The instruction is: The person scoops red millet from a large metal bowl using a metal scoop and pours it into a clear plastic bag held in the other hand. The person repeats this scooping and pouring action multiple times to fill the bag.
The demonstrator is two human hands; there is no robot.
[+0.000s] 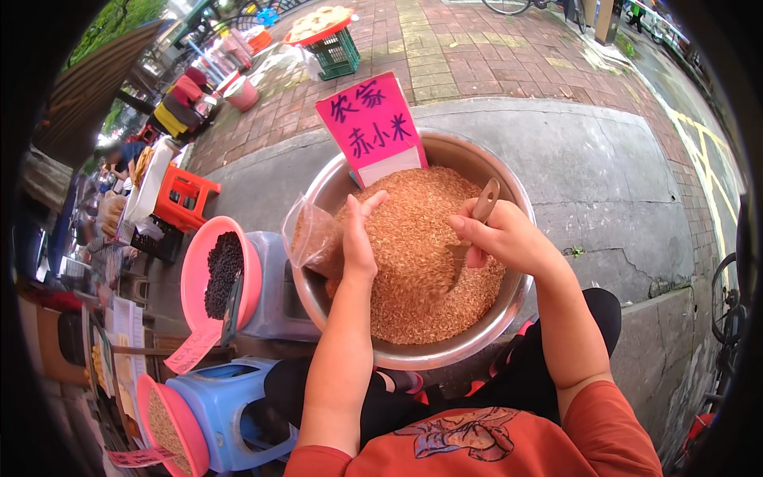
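A large metal basin (438, 359) full of reddish-brown rice grains (417, 208) stands before me. My right hand (506, 235) grips the handle of a metal scoop (459, 259), whose blade is in the grains; some grains beside it look blurred. My left hand (359, 238) is over the left part of the grains, fingers apart and palm turned to the right, with nothing visible in it. Just left of it, a clear plastic bag (316, 238) with the same grains leans inside the basin wall. A pink handwritten card (372, 125) stands upright at the basin's far side.
To the left, a pink bowl of dark grains (223, 274) is beside a grey-blue stool (277, 286). Nearer me are a blue plastic stool (229, 411) and another pink bowl (182, 423). An orange stool (185, 197) and a green crate (335, 55) stand farther off. A person (125, 158) is at the far left.
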